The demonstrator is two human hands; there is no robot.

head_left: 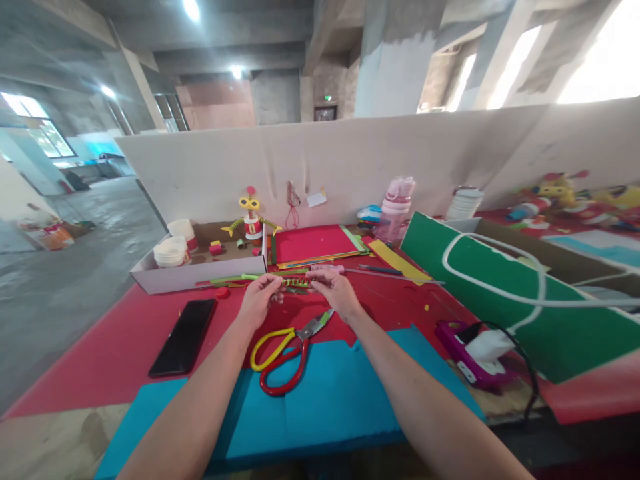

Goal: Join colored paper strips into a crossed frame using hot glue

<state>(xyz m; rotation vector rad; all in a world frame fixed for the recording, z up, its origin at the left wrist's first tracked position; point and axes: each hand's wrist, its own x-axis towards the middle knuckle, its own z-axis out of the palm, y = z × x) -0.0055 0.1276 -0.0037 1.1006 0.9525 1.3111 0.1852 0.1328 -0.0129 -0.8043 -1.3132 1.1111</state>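
Between my two hands stretches a folded paper strip (296,282), zigzagged in green and dark red. Its left end is pinched in my left hand (261,298), and its right end sits in the fingers of my right hand (334,291). Just below lie scissors (306,332) with one yellow and one red handle, the blades pointing up and right beside a small green scrap. Behind my fingers several green paper strips (235,281) lie across the red tabletop (115,333). A blue sheet (320,413) is under my forearms.
A phone (183,338) lies on the left. Behind it stands a shallow box (200,279) with paper cups (170,253) and a paper figure (253,223). Coloured sheets (315,245) are stacked at the back. Right are a purple power strip (473,360), a green box (500,307) and a white cable (500,291).
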